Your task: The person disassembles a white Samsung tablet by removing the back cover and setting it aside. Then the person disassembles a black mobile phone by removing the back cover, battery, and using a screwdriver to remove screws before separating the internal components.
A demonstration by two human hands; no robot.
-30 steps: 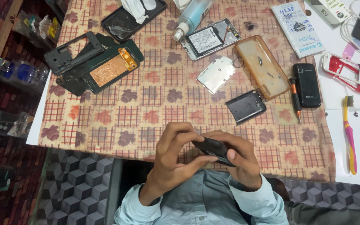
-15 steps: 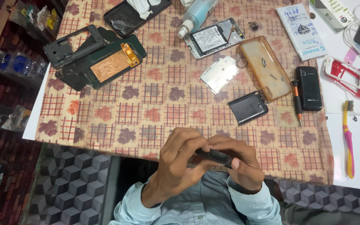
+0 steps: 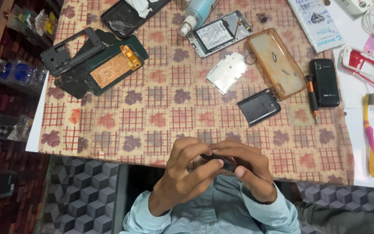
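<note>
Far left, beyond the counter (image 3: 35, 130) edge: shelf w/ small clear packets (image 3: 16, 73), contents too blurred to tell. On the patterned cloth (image 3: 152, 117), upper left: a black phone frame (image 3: 72, 52) lying partly over a dark display panel w/ copper-coloured back (image 3: 111, 69); just above, a black cracked screen (image 3: 124, 19) w/ white rag on it. Near bottom centre, at the counter's near edge: left hand (image 3: 187, 169) w/ fingers curled round a small black phone part (image 3: 221, 161), thumb pressing its end; grip pinching it. Right hand (image 3: 249, 171) meets it from the other side, fingers closed over the same part, touching the left hand's fingers; most of the part is hidden btw both hands, so exact shape can't be told. Above, mid-counter: pale blue bottle (image 3: 198, 13) lying tilted, an opened phone w/ silver battery (image 3: 219, 34), a silver metal shield plate (image 3: 227, 73), a black back cover (image 3: 258, 107). Further right: translucent orange phone case (image 3: 275, 63), orange-handled screwdriver (image 3: 312, 97) just beside a black bar phone (image 3: 324, 82). Far right on the bare white top: red-and-white phone housing (image 3: 366, 67), pink-and-yellow toothbrush (image 3: 370, 134).
</note>
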